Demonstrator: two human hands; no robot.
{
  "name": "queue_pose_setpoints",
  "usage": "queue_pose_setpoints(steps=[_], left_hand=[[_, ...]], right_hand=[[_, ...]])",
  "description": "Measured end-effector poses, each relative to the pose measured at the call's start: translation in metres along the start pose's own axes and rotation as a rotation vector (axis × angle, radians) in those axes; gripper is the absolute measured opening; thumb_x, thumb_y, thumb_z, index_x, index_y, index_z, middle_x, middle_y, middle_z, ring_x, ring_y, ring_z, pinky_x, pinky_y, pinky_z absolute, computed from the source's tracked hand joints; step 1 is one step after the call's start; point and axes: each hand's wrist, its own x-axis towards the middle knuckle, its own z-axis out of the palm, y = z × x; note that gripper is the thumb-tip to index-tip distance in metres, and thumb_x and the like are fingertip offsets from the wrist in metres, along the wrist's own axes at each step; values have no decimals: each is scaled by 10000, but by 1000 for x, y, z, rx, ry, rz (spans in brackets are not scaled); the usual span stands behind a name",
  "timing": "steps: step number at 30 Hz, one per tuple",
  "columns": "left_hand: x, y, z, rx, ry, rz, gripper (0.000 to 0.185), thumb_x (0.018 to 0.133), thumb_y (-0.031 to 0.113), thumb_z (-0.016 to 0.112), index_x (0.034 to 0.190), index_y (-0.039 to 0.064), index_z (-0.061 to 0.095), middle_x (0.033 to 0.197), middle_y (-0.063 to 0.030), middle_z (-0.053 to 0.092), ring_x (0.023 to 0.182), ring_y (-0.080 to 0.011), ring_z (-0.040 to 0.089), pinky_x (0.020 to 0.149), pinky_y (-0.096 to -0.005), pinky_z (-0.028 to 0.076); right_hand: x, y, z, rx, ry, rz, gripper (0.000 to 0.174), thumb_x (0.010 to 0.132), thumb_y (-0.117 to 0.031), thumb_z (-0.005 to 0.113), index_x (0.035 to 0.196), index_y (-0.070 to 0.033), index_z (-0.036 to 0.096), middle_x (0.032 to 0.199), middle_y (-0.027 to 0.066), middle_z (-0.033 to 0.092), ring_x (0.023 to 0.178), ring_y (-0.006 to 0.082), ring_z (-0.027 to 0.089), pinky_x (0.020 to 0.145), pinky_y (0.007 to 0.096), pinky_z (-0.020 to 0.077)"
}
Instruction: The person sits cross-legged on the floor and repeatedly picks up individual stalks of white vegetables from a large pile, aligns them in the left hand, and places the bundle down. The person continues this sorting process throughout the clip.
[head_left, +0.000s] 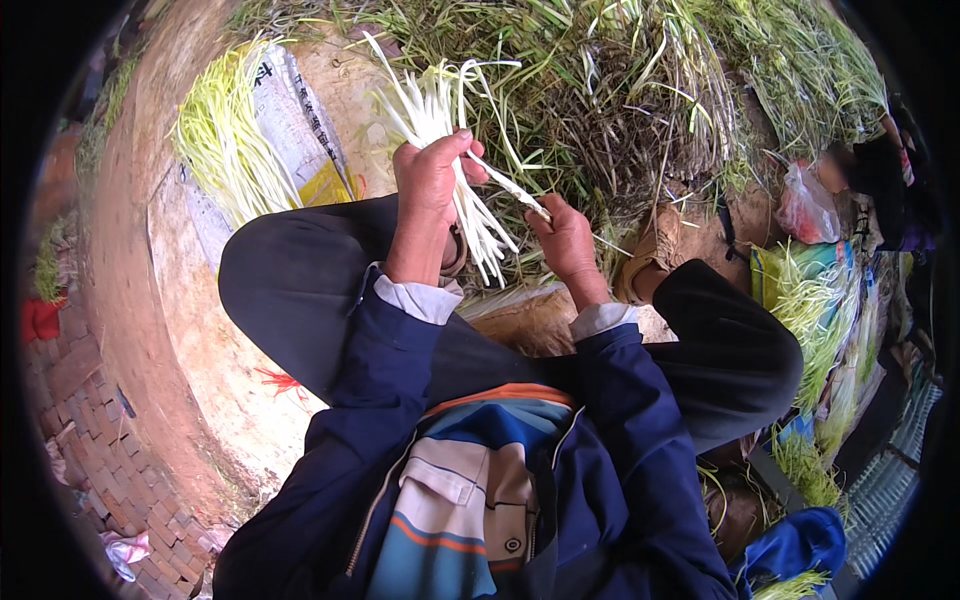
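My left hand (435, 176) is closed around a bunch of pale, long-stemmed vegetable stalks (480, 232), which look like blanched chives. The stalks fan out above and below the fist. To its right, my right hand (562, 232) pinches the end of a single stalk (511, 187) with a rough, brownish tip. This stalk slants between the two hands. Beyond them lies a big heap of green leaves and dry, brown stems (607, 120). A neat pile of yellow-green stalks (232, 142) rests on a printed woven sack (300, 120) at the left.
More pale stalks (817, 300) lie on sacks at the right, near a plastic bag (808, 206) and another person (877, 187) in dark clothes. Red strings (281, 381) lie on the ground at the left. A brown bundle (525, 319) sits between my legs. Brick paving (120, 465) shows at lower left.
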Motion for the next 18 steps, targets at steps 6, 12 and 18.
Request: queue_pose_setpoints(steps=[6,12,18], left_hand=[[3,8,2,-87,49,-14,175,862,90,705,980,-34,667,768,-131,685,544,-182,636,527,-361,592],[2,42,-7,-148,75,62,139,877,68,702,955,-43,669,800,-127,673,591,-194,614,619,-424,611],[-2,59,-8,-137,100,72,145,890,69,694,988,-32,662,808,-118,668,603,-178,613,636,-415,616]], right_hand=[[-1,34,-2,-22,24,53,186,872,-227,721,1027,-134,677,868,160,712,819,383,684,706,441,531],[-11,86,-17,-289,51,369,186,878,-214,609,997,-90,680,958,230,698,956,453,652,796,523,511],[-19,119,-22,-360,-22,544,256,880,-194,571,1049,-57,705,1071,249,706,1061,439,659,862,516,528]])
